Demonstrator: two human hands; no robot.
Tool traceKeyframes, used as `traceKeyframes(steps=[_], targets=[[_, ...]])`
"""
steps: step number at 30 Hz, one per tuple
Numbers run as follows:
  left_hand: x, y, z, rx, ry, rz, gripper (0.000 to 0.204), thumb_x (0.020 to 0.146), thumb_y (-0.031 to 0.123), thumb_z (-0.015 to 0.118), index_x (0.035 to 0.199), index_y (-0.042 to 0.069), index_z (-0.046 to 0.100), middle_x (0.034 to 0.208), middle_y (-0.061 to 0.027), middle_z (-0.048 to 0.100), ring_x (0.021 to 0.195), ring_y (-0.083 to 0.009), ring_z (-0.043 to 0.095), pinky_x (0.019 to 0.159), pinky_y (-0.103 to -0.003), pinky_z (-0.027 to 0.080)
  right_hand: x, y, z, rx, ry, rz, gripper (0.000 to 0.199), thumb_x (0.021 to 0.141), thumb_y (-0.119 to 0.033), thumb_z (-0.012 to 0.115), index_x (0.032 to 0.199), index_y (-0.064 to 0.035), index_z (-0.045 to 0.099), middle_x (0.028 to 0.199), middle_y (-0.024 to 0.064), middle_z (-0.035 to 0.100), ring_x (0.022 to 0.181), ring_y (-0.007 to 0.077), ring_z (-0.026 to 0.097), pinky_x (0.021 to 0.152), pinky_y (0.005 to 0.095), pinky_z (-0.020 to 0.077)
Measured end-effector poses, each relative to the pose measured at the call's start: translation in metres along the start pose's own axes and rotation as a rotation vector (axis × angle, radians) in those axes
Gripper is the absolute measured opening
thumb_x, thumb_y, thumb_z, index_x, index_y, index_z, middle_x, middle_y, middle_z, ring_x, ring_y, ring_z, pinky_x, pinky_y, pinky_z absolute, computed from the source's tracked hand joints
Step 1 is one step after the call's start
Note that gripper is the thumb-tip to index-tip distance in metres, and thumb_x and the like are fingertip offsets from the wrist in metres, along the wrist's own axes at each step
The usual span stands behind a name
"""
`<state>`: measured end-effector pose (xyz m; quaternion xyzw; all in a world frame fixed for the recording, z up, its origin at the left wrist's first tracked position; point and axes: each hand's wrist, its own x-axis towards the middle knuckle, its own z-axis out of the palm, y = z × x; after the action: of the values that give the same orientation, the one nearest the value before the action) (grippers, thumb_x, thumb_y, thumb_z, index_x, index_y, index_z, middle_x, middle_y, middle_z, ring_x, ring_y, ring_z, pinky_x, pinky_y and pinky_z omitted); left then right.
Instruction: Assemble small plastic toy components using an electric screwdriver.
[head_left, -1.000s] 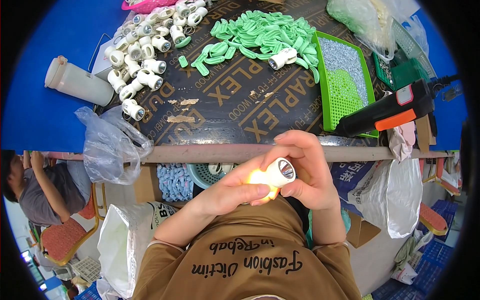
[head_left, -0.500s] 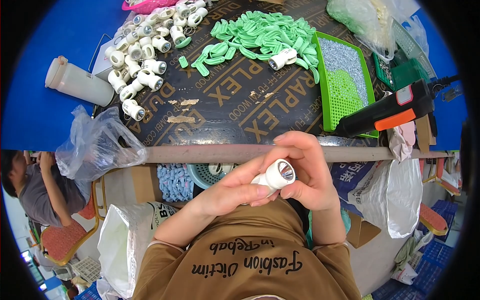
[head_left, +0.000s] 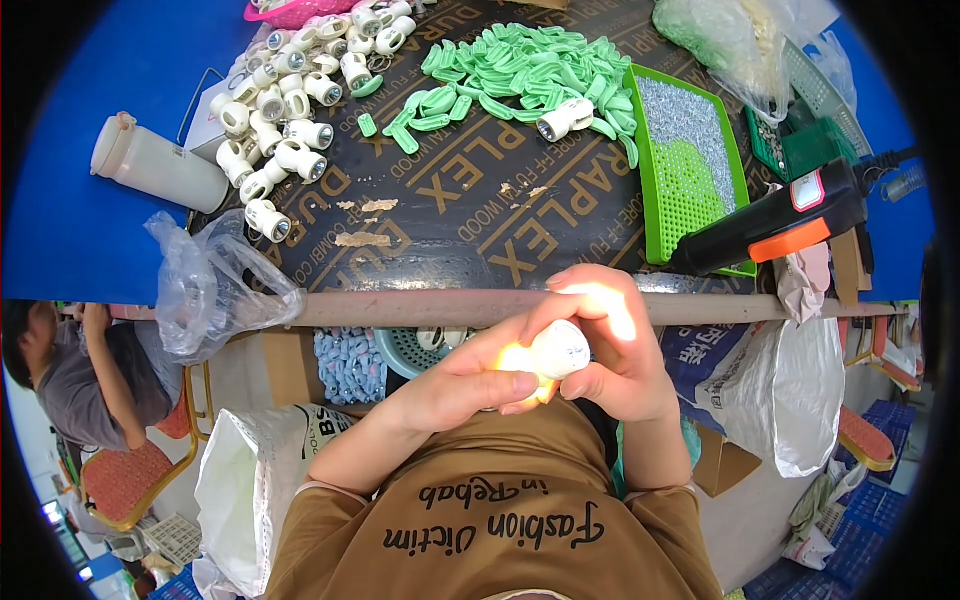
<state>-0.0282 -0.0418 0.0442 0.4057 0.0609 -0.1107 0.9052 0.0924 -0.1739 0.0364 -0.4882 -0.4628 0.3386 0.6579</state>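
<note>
A small white flashlight [head_left: 561, 350] is held in front of my chest, just off the table's front edge, its head tilted up and to the right. Bright light shines from it and glows on my fingers. My left hand [head_left: 465, 372] is closed around its body, thumb along the near side. With fingers curled over the top and thumb against the head, my right hand [head_left: 632, 352] grips it too. Several similar white flashlights [head_left: 290, 100] are heaped at the table's far left. One more flashlight [head_left: 566, 118] lies beside a pile of green plastic pieces [head_left: 530, 70].
A green tray [head_left: 655, 200] of small metal parts stands at the right, with a black electric screwdriver [head_left: 775, 220] across its near corner. At left are a whitish bottle [head_left: 160, 165] and a clear plastic bag [head_left: 215, 285] over the edge. A person [head_left: 90, 375] sits farther left.
The flashlight has come on and now lights up my fingers; both hands keep their place. The plastic bag at the left edge has shifted slightly right.
</note>
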Motion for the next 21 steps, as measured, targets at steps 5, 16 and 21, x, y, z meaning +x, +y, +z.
traceKeyframes(steps=[5, 16, 21], targets=[[-0.004, -0.007, 0.000, 0.007, 0.053, 0.039, 0.068, 0.074, 0.027, 0.057, 0.129, -0.004, 0.029, 0.110, -0.0065, 0.044, 0.088, -0.0089, 0.045, 0.068, -0.020, 0.036, 0.004, 0.001, 0.003, 0.178, -0.033, 0.026, 0.066, 0.068, -0.003, 0.069, 0.123, -0.0008, 0.033, 0.099, 0.0092, 0.055, 0.089, 0.0151, 0.054, 0.079, 0.0273, 0.0413], [-0.003, -0.057, -0.033, 1.505, 0.223, 0.278, 0.046, 0.075, 0.015, 0.062, 0.117, 0.004, 0.045, 0.114, -0.0160, 0.047, 0.107, -0.0325, 0.045, 0.088, -0.042, 0.038, 0.046, -0.001, -0.014, -0.829, 0.041, -0.015, 0.024, 0.074, -0.008, 0.059, 0.097, -0.0010, 0.055, 0.093, 0.0101, 0.054, 0.078, 0.0240, 0.051, 0.072, 0.0321, 0.0414], [-0.005, -0.057, -0.033, 1.551, 0.228, 0.420, 0.047, 0.076, 0.016, 0.060, 0.118, 0.002, 0.044, 0.117, -0.0143, 0.047, 0.111, -0.0306, 0.043, 0.094, -0.039, 0.035, 0.074, 0.005, -0.016, -1.260, -0.002, -0.061, 0.025, 0.076, -0.005, 0.056, 0.101, -0.0023, 0.053, 0.102, 0.0129, 0.052, 0.095, 0.0311, 0.050, 0.081, 0.0361, 0.0412]])
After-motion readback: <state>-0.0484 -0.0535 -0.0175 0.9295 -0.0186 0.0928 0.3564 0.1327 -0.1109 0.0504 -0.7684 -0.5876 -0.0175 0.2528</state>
